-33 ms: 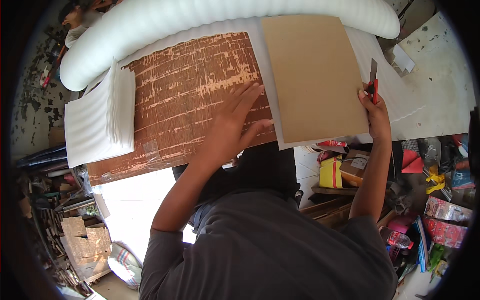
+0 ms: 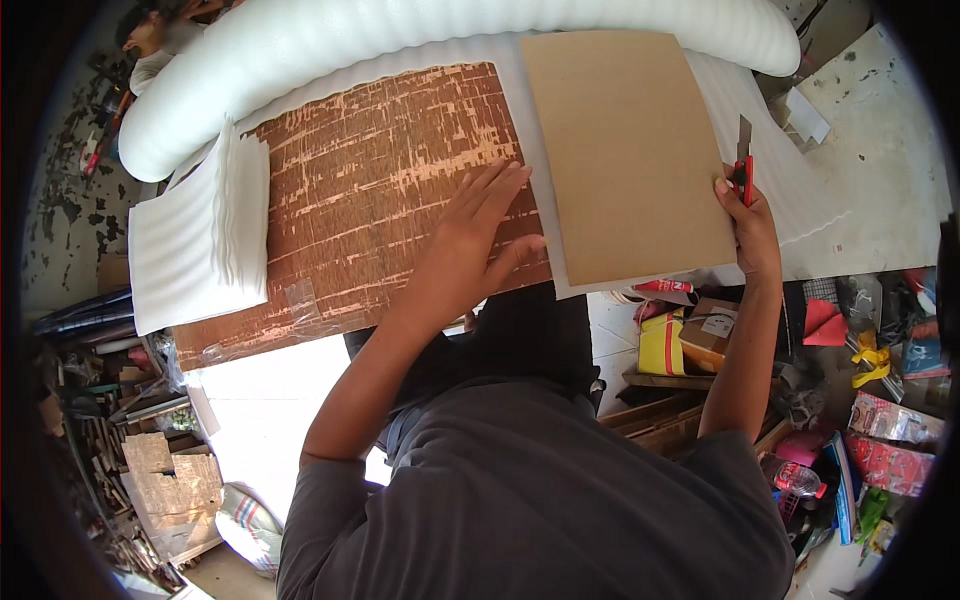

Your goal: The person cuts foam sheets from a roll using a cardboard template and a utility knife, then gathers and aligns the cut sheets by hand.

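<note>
My left hand [image 2: 470, 230] lies flat with fingers stretched on a scuffed brown board [image 2: 370, 180], near its right edge. In my right hand [image 2: 752, 225] is a red box cutter [image 2: 743, 178], its blade extended and pointing away from me. That hand's thumb rests on the right edge of a tan rectangular board [image 2: 630, 150]. Beneath the tan board, a white foam sheet [image 2: 775, 160] spreads across the table, showing on both sides of the board. A stack of cut white foam sheets [image 2: 195, 235] sits on the brown board's left end.
Along the table's far side lies a thick roll of white foam [image 2: 450, 25]. Wood scraps [image 2: 170, 480] pile up at the lower left. Bags, a plastic bottle [image 2: 798, 480] and a cardboard box [image 2: 712, 330] clutter the right. Another person [image 2: 155, 50] is at the far left.
</note>
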{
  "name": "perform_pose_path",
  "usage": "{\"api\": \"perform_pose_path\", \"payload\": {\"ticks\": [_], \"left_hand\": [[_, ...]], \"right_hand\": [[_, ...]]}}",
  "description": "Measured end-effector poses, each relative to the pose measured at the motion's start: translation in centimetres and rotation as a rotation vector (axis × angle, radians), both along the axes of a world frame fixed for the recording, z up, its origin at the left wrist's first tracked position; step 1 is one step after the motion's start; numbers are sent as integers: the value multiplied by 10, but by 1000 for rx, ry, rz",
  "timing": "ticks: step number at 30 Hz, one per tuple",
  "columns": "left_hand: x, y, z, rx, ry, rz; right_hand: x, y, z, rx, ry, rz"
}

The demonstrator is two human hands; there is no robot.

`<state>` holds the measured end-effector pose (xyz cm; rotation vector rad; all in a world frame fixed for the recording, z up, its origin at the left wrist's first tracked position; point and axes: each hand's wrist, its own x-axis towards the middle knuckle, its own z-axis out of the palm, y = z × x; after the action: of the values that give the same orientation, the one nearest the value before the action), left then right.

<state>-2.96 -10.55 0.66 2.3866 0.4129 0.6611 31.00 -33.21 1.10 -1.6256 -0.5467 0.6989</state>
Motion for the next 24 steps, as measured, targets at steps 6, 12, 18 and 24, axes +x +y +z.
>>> {"api": "perform_pose_path", "payload": {"ticks": [6,12,18,24], "left_hand": [[20,-3,-21,114,112,-9],[22,-10,-26,188,168,4],[22,-12,-33,228,165,23],[24,-10,-34,237,141,34]], "right_hand": [[-5,15,-3,-34,-71,91],[-23,16,10,-52,-149,115],[-25,17,7,-150,-228,93],[-22,18,5,-260,-397,74]]}}
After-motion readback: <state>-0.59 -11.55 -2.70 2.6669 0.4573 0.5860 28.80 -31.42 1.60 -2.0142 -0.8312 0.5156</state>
